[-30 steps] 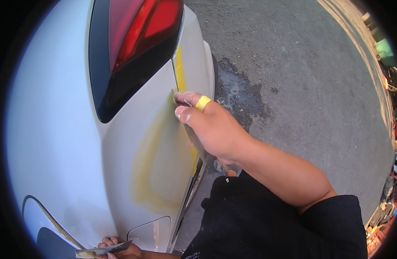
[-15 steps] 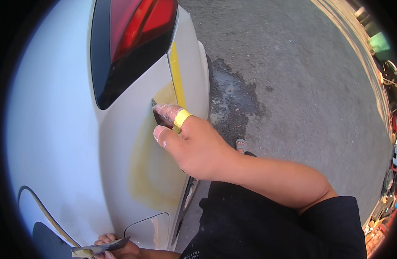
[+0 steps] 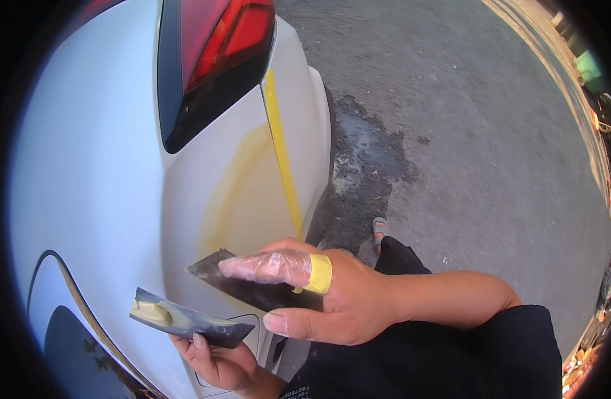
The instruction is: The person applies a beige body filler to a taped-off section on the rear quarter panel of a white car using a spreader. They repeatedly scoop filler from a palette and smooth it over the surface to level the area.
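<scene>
My left hand (image 3: pixel 220 362) holds a dark, flat putty plate (image 3: pixel 215 327) low beside the white car, thumb on its edge. A lump of pale yellow filler (image 3: pixel 151 311) sits on its left end. Just to the right, my right hand (image 3: pixel 348 296) grips a thin dark spreader (image 3: pixel 215 268). Its index finger, in clear plastic with yellow tape (image 3: pixel 320 273) round the base, lies along the spreader; the thumb stands away from it. The spreader is apart from the car panel. On the white panel (image 3: pixel 186 193) shows a smeared yellowish filler patch (image 3: pixel 229 199), partly hidden by my right hand.
A strip of yellow masking tape (image 3: pixel 283 159) runs along the panel seam below the red tail light (image 3: pixel 229 40). Grey asphalt (image 3: pixel 451 133) with a dark wet stain (image 3: pixel 368 149) lies to the right. A sandalled foot (image 3: pixel 380 228) stands near the car.
My right hand has come off the panel with the spreader, moving down toward my left hand. My left hand has risen and moved right with the putty plate. The view has shifted slightly.
</scene>
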